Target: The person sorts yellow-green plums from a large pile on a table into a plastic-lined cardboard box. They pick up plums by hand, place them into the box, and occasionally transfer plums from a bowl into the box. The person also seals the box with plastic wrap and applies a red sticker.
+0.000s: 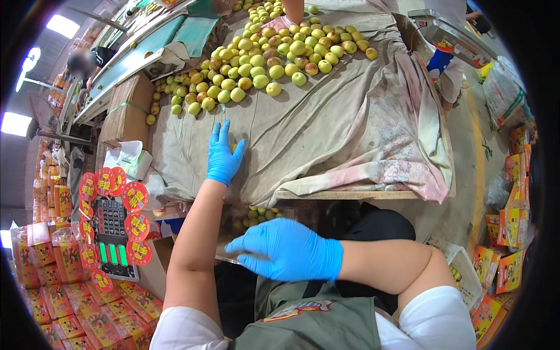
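Note:
My left hand (225,154), in a blue glove, reaches palm down over the cloth-covered table (297,131) with fingers spread. A yellowish jujube (233,148) peeks out between its thumb and forefinger; whether the hand grips it is hidden. Beyond the fingertips spreads a wide heap of green-yellow jujubes (258,70), some with reddish-brown patches. My right hand (286,249), also blue-gloved and slightly blurred, hovers in front of my body below the table edge. Its fingers point left, parted, with nothing visible in them. Just past it, more jujubes (258,215) lie lower down, partly covered by that hand.
Another person's arm (294,11) reaches into the heap's far side. Flattened cardboard (127,107) stands by a conveyor (144,48). A keypad panel (111,227) with round red stickers and stacked printed boxes (87,306) fill the left. At right are a metal scale (453,37) and a crate (461,267).

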Tool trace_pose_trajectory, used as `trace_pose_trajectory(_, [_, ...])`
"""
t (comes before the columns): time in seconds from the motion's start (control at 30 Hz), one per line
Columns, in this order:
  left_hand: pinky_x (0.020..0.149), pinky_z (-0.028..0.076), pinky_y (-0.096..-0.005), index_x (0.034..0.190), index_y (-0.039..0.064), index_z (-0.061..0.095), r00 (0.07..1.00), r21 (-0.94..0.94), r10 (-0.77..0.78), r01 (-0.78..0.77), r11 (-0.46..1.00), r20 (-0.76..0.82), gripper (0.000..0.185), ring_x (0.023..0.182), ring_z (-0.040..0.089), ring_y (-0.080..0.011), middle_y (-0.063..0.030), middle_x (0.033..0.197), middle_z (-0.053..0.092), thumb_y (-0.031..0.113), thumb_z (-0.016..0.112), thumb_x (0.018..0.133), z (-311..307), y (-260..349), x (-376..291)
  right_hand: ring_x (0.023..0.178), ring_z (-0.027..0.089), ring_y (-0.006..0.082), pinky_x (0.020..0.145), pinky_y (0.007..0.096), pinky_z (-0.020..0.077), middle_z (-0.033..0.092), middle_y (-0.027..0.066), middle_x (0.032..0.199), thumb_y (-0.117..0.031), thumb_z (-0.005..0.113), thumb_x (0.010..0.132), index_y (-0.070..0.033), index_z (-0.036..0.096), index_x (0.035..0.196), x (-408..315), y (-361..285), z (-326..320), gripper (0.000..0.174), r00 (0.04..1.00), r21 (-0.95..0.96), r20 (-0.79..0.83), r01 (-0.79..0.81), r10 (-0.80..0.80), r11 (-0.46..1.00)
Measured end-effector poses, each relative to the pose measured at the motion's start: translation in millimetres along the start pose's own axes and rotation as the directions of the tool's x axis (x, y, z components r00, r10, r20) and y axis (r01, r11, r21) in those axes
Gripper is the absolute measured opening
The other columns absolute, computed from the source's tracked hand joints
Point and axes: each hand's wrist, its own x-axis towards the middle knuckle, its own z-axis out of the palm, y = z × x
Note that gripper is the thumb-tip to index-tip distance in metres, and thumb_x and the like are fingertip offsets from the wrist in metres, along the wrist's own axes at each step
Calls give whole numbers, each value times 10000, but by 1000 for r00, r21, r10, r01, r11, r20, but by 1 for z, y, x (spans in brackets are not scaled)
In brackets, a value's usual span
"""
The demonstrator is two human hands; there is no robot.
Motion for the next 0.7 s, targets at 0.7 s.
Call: trace_pose_trajectory(0.7, [837, 535, -356, 1141, 106, 691, 896, 209, -296, 236, 949, 332, 360, 915, 680, -231, -138, 1047, 708, 295, 689, 834, 13, -31, 230, 879, 612, 157, 807, 298, 496, 676, 115, 1054, -107, 538, 969, -34, 632, 1160, 3, -3, -24, 225, 926, 833, -187, -27, 327, 553])
